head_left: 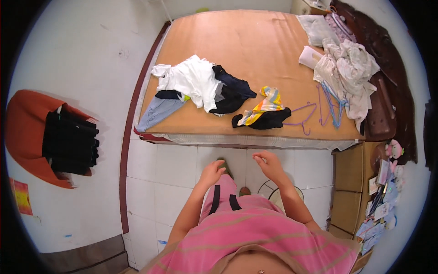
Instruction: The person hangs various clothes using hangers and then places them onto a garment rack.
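Note:
My left hand [213,172] and my right hand [269,165] hang over the floor in front of the bed [255,50]. Both are empty, with loosely bent fingers, and neither touches anything. Beyond my left hand, near the bed's front edge, lies a heap with a white garment [191,80], a dark garment [232,93] and light blue trousers [157,113]. Farther right, closer to my right hand, a yellow, white and blue patterned cloth [264,107] lies against a black garment [273,119]. A purple hanger [301,122] rests beside it.
Blue and purple hangers [336,107] lie by a crumpled pale sheet [344,68] at the bed's right. A cabinet [349,192] with small items stands right. Dark clothes [68,141] with an orange cloth [23,132] hang at the left wall. A round stool [292,194] is below my right forearm.

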Demonstrator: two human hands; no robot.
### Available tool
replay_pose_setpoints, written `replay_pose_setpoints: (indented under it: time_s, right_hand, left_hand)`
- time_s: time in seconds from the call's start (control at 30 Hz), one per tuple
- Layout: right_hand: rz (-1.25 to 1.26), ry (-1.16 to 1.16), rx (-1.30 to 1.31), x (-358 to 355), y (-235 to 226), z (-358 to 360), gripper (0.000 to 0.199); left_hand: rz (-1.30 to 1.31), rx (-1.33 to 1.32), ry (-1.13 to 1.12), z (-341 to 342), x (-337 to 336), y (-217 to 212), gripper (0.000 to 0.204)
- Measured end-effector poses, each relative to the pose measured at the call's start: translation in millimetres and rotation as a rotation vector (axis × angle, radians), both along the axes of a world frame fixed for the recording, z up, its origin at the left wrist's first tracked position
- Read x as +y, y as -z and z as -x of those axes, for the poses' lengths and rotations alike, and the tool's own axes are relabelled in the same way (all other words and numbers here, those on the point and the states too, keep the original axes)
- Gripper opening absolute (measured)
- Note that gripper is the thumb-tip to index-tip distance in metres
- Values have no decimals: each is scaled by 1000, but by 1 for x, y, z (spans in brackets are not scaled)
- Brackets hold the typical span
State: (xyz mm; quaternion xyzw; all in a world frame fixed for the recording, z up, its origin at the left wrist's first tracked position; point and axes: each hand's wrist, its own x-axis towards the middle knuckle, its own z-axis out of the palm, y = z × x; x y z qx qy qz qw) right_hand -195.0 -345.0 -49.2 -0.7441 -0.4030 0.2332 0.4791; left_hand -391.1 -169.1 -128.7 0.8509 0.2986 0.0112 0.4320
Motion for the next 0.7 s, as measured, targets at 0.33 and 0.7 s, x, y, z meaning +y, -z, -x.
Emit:
replay_pose_setpoints:
  time_s: [0.33, 0.7]
  right_hand:
    - [237, 341, 294, 45, 61, -67, 18]
    - [561, 279, 331, 132, 73, -94, 21]
  left_hand:
    - [-34, 93, -62, -167, 177, 139, 31]
    - [-8, 689, -130, -274, 328, 256, 49]
